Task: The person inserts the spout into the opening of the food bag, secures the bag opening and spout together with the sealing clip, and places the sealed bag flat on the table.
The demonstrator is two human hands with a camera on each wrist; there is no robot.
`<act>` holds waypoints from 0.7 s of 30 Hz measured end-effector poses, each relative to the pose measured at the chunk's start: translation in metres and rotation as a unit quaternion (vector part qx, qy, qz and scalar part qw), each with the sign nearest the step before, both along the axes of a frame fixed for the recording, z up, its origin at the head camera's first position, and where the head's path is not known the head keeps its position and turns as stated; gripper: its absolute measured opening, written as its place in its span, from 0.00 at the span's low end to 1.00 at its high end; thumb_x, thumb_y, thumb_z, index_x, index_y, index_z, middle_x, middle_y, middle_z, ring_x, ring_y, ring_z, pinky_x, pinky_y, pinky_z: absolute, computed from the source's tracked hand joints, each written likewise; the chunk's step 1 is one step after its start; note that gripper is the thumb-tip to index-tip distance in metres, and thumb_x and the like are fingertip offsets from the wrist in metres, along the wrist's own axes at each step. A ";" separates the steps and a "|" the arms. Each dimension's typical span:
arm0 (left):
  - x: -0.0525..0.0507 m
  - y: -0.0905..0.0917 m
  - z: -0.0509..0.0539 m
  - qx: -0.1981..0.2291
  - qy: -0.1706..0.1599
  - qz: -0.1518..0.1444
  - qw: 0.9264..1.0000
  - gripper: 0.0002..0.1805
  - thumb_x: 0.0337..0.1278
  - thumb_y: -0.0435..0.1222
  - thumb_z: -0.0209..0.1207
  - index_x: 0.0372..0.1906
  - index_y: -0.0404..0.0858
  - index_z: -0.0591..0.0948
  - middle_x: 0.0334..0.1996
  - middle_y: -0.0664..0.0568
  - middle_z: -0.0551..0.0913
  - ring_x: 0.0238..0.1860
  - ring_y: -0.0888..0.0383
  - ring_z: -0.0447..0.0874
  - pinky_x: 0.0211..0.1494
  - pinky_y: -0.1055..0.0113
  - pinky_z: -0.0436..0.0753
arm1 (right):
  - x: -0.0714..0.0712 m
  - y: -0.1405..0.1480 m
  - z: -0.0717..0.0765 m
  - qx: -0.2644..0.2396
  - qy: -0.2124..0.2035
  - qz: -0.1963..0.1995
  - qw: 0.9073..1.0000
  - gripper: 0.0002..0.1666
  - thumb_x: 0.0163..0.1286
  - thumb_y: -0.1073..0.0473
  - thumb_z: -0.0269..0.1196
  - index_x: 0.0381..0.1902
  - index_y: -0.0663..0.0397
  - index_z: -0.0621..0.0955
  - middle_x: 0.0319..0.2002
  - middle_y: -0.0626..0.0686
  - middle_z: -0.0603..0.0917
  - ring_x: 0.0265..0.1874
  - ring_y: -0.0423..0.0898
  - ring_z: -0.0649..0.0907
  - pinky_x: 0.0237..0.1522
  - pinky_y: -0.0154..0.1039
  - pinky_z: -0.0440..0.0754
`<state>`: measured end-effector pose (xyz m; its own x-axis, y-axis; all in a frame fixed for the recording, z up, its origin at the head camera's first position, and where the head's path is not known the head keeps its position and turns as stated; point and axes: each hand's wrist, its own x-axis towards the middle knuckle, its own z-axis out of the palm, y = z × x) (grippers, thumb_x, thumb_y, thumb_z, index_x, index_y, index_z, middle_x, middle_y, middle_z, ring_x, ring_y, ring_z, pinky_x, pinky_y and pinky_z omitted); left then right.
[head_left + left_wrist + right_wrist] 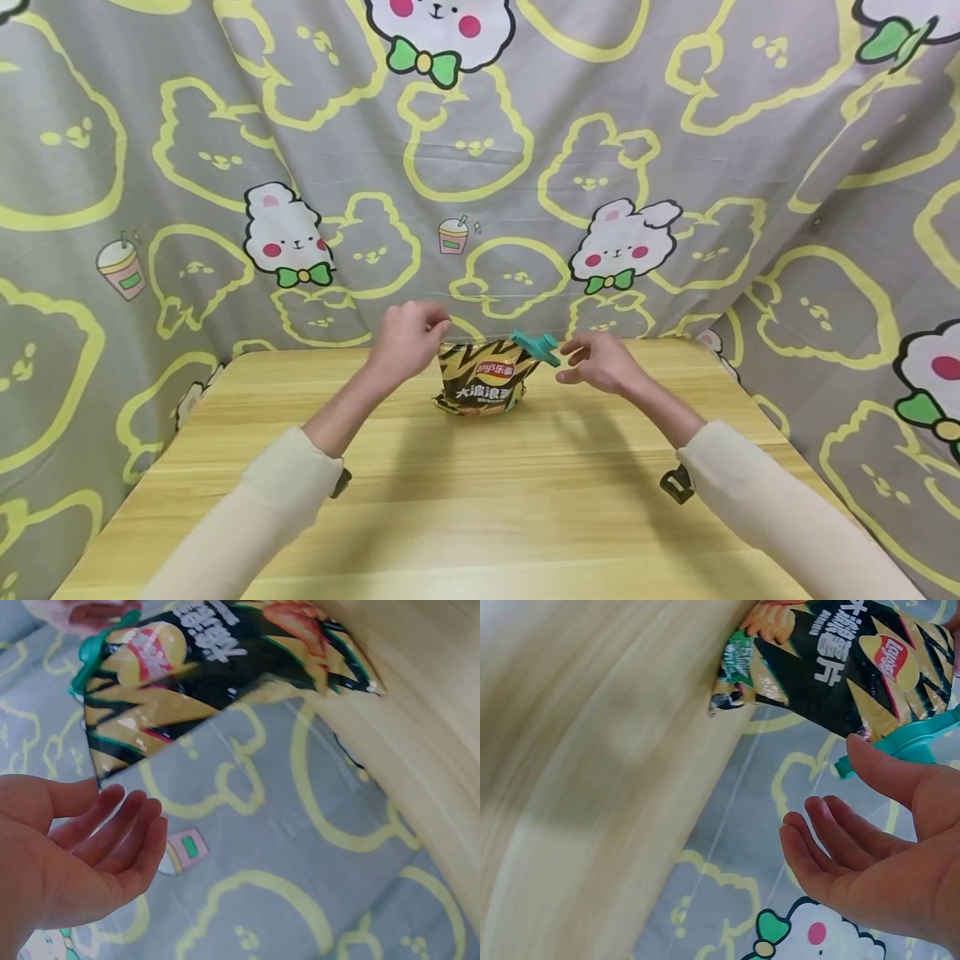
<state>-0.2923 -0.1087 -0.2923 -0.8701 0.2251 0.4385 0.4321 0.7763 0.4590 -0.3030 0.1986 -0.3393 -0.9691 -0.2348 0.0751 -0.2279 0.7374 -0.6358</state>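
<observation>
A black and gold Lay's chip bag point(482, 385) stands upright near the back of the wooden table, its printed front facing me. My left hand point(408, 337) pinches the bag's top left corner between thumb and finger, as the hand point(82, 847) also shows in the left wrist view. A teal bag clip point(537, 347) sits aslant at the bag's top right corner. Just right of the clip is my right hand point(602, 363), fingers apart and loosely bent, holding nothing. In the right wrist view, the thumb of this hand point(885, 840) lies close by the clip point(904, 742); whether they touch I cannot tell.
The light wooden table point(450, 517) stretches toward me from the bag. Behind it and at both sides hangs a grey curtain point(517, 175) with yellow outlines and cartoon rabbits. A dark strap piece point(677, 483) shows at the right wrist.
</observation>
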 end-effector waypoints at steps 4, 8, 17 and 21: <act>-0.003 -0.016 -0.010 0.008 -0.026 0.018 0.999 0.11 0.70 0.36 0.59 0.43 0.34 0.89 0.38 0.45 0.91 0.33 0.53 0.88 0.40 0.56 0.86 | 0.001 0.003 -0.009 -0.011 -0.005 -0.015 1.000 0.27 0.61 0.56 0.74 0.56 0.63 0.83 0.47 0.63 0.87 0.49 0.57 0.85 0.48 0.49 0.84; -0.006 -0.028 -0.023 0.009 -0.046 0.028 0.999 0.11 0.70 0.36 0.59 0.42 0.34 0.89 0.37 0.45 0.91 0.33 0.51 0.88 0.38 0.56 0.85 | 0.002 0.005 -0.021 -0.011 -0.002 -0.021 1.000 0.24 0.63 0.56 0.73 0.53 0.62 0.85 0.42 0.60 0.89 0.43 0.55 0.86 0.43 0.46 0.84; -0.014 -0.037 -0.057 0.047 -0.083 0.038 0.995 0.10 0.67 0.35 0.62 0.44 0.35 0.89 0.41 0.43 0.91 0.41 0.45 0.90 0.45 0.50 0.85 | -0.001 -0.005 -0.051 -0.053 -0.032 -0.042 0.997 0.23 0.65 0.55 0.70 0.55 0.62 0.85 0.41 0.59 0.90 0.40 0.53 0.88 0.42 0.44 0.85; -0.015 -0.034 -0.072 0.070 -0.124 0.038 0.989 0.10 0.66 0.35 0.63 0.45 0.35 0.89 0.45 0.43 0.90 0.46 0.44 0.89 0.48 0.50 0.85 | 0.000 -0.013 -0.061 -0.069 -0.037 -0.053 0.996 0.25 0.68 0.54 0.69 0.59 0.62 0.83 0.46 0.61 0.89 0.44 0.55 0.88 0.47 0.48 0.85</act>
<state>-0.3072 -0.1424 -0.3639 -0.9670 0.1066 0.2312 0.2350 0.7230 0.6497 -0.3028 0.1851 -0.4007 -0.9919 -0.1241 0.0272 -0.1029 0.6594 -0.7447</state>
